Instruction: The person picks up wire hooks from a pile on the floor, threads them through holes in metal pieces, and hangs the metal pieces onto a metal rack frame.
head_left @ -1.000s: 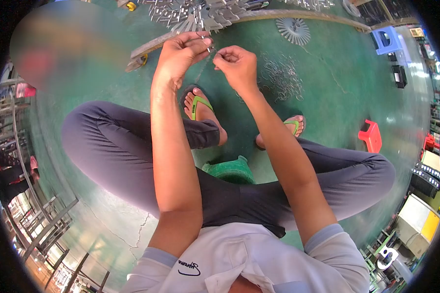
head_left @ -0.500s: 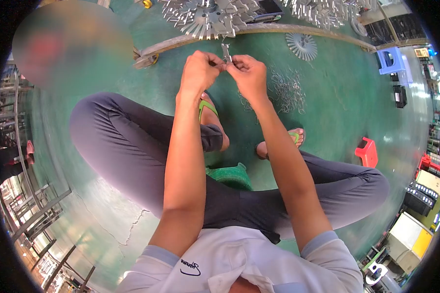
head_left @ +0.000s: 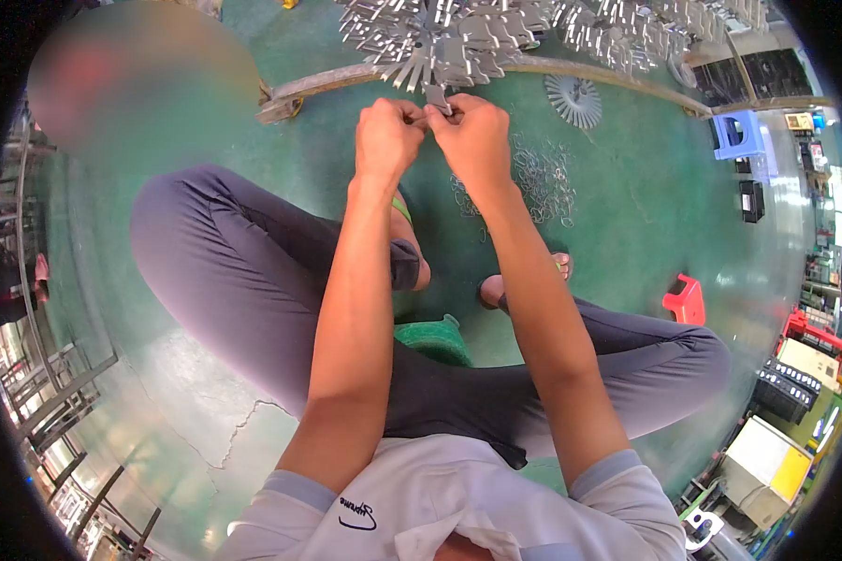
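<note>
Both hands meet just below a round rack of many silver metal pieces [head_left: 426, 47]. My right hand [head_left: 472, 136] pinches a small flat metal piece [head_left: 437, 98] that sticks up between the fingertips, close to the rack's lower edge. Against it, my left hand [head_left: 386, 140] has its fingers closed; whatever they grip is too small to make out. A loose heap of thin wire hooks [head_left: 543, 182] lies on the green floor to the right of my hands. Beyond the heap is a flat slotted metal disc [head_left: 573, 100].
A wooden bar [head_left: 332, 81] runs across in front, with more hanging metal pieces [head_left: 617, 33] behind it. On the right are a blue stool [head_left: 739, 136] and a red stool [head_left: 687, 301]. A green stool [head_left: 435, 339] is under me. Metal frames [head_left: 70, 402] stand at left.
My hands have come together, and the view has shifted closer to the rack. The metal piece, upright above the fingers half a second ago, now tilts near the rack's edge.
</note>
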Demonstrator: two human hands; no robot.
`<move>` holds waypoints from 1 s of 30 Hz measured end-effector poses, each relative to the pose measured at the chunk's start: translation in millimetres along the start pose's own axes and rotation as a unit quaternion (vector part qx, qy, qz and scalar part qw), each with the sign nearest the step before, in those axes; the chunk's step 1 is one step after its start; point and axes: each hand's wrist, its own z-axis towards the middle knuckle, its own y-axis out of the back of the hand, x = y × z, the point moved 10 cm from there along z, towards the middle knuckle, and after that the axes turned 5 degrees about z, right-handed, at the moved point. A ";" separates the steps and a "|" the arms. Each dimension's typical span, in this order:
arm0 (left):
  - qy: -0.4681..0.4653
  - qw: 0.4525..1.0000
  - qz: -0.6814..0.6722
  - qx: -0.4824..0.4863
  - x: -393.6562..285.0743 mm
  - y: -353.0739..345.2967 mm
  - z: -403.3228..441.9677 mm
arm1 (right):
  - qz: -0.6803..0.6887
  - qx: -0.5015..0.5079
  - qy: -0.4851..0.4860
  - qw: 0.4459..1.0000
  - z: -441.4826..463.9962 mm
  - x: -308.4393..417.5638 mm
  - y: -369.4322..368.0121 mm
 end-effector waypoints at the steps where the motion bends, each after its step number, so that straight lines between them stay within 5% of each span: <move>1: 0.004 1.000 -0.002 -0.005 0.7 -0.6 -0.3 | 0.000 0.000 -0.008 1.000 0.6 0.5 0.1; 4: -0.001 1.000 -0.005 -0.015 -0.1 -7.0 2.1 | -0.010 0.022 -0.057 0.998 5.1 -3.8 -0.2; 7: 0.162 0.983 -0.084 0.022 40.3 -22.6 3.3 | -0.035 0.028 -0.075 0.996 11.5 -6.6 1.7; 10: 0.255 0.863 -0.436 -0.033 61.0 -39.8 9.0 | -0.023 0.023 -0.080 0.996 15.8 -12.3 0.4; 13: 0.239 0.825 -0.511 0.026 55.7 -46.0 16.8 | 0.053 0.022 -0.141 0.988 14.6 -27.2 -5.7; 28: 0.264 0.786 -0.559 -0.001 65.4 -55.8 11.2 | -0.048 0.032 -0.094 0.994 15.6 -16.7 2.3; 30: 0.263 0.851 -0.453 0.041 69.3 -59.5 10.5 | -0.056 0.057 -0.103 0.991 14.0 -15.5 3.6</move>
